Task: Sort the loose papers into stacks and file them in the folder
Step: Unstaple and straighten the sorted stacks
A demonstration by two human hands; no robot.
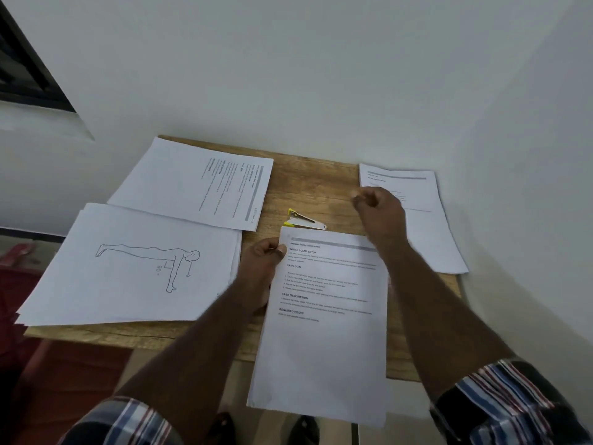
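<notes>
Bare table lies between the paper stacks, where only the staple remover intrudes.

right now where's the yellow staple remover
In the head view the staple remover lies on the wooden table near its middle, just beyond the top edge of the sheet the left hand holds.

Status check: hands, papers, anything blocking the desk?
Left hand pinching top-left corner of centre paper stack. Right hand closed, empty, above the table. Three more stacks laid out. Staple remover just beyond centre stack. No folder visible.
</notes>
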